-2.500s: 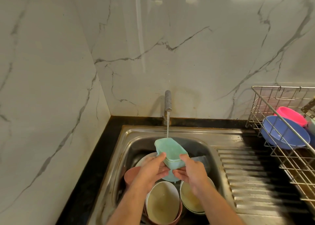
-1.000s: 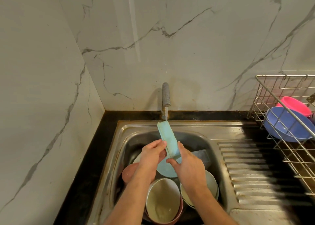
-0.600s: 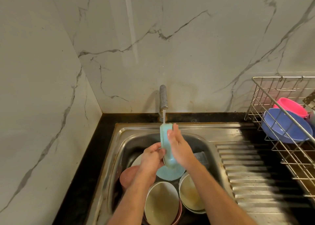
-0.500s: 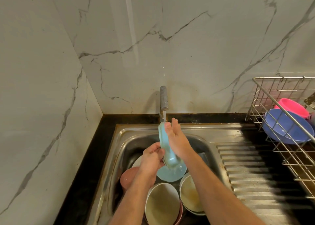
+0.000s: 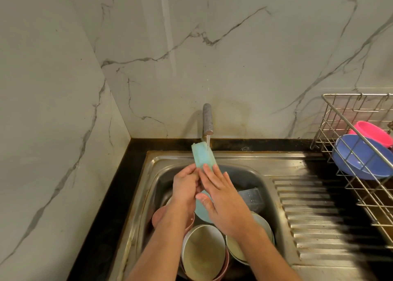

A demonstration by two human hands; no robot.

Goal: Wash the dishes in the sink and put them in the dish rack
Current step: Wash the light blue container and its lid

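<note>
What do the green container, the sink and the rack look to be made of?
Green container: likely plastic, matte and evenly coloured. Sink: stainless steel, brushed, with streaky reflections and some staining. Rack: bare metal wire grid, dull silver.

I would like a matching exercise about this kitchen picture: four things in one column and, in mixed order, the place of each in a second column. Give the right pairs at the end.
Things:
1. teal container
2. blue bowl
3. cream bowl
4. tap

Places:
A. in the wire dish rack
B. at the back wall, above the sink
C. held under the running water
D. low in the sink, near the camera

Pairs: 1-C, 2-A, 3-D, 4-B
</note>
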